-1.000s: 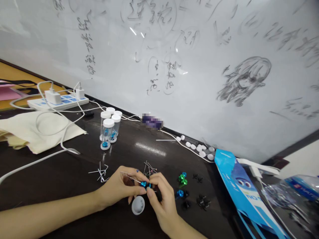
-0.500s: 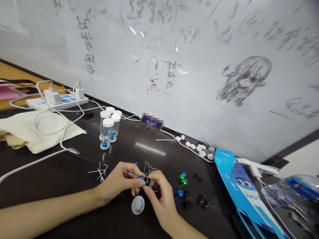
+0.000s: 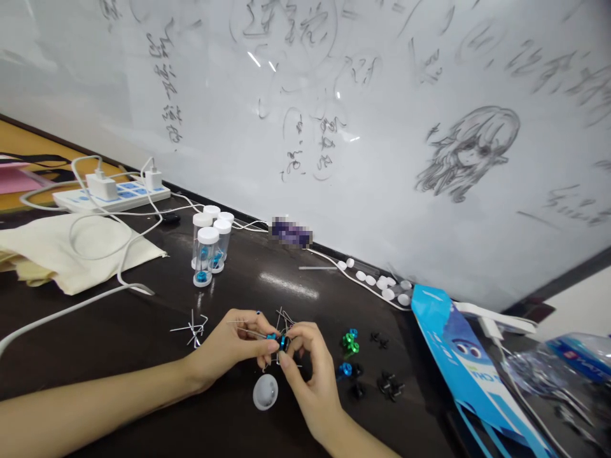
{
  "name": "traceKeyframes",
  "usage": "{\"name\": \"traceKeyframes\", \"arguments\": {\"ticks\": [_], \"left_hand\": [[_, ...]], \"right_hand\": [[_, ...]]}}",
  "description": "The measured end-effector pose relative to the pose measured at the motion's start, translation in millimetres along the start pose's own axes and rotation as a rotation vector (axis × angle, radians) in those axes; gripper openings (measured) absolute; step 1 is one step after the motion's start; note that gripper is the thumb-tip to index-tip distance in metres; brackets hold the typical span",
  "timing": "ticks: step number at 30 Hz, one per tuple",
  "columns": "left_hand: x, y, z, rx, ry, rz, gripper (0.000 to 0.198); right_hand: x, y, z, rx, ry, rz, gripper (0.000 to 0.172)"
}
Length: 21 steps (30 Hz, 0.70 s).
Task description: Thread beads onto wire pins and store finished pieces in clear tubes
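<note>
My left hand [image 3: 223,346] is closed, pinching the blue end of a small blue-and-black spool-like part [image 3: 283,343] between thumb and fingers. A thin metal rod [image 3: 252,332] runs from the part back across the left fingers. My right hand [image 3: 312,378] is closed on the part's black end, its fingers curled around it. Just below the hands stands a small white cup [image 3: 265,392] with little shiny pieces inside, too small to name. Thin metal pins [image 3: 285,317] lie behind the fingertips, partly hidden. Bent metal hex keys [image 3: 193,329] rest left of the left hand.
Right of my hands lie green parts [image 3: 351,343], a blue part [image 3: 344,370] and black parts [image 3: 390,386]. Clear tubes with white caps [image 3: 208,236] stand at the back left, near a cream cloth [image 3: 81,248]. White caps [image 3: 382,283] line the whiteboard beside a blue package [image 3: 458,343].
Both hands and the part have shifted very slightly to the right. The grip of each hand on it looks nearly the same, and the surrounding things stay put.
</note>
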<state>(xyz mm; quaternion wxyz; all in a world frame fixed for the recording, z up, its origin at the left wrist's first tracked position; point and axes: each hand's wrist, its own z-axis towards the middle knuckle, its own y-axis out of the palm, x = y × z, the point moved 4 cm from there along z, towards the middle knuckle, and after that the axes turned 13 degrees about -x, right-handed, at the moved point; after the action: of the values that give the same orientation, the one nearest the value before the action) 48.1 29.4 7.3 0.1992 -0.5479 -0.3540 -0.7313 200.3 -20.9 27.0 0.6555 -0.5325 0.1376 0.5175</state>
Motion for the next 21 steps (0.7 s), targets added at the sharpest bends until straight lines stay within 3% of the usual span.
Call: {"name": "traceKeyframes", "arguments": {"ticks": [9, 14, 21], "left_hand": [[-0.5, 2.6, -0.1, -0.042, -0.031, -0.031, 0.017], [-1.3, -0.5, 1.2, -0.02, -0.023, -0.022, 0.018], [-1.3, 1.4, 1.3, -0.042, -0.017, -0.017, 0.017]], "right_hand": [[2.0, 0.4, 0.3, -0.021, 0.001, 0.018, 0.004], [7.5, 1.2, -0.5, 0.038, 0.003, 0.006, 0.014], [4.0, 0.8, 1.7, -0.001, 0.008, -0.009, 0.005]]}}
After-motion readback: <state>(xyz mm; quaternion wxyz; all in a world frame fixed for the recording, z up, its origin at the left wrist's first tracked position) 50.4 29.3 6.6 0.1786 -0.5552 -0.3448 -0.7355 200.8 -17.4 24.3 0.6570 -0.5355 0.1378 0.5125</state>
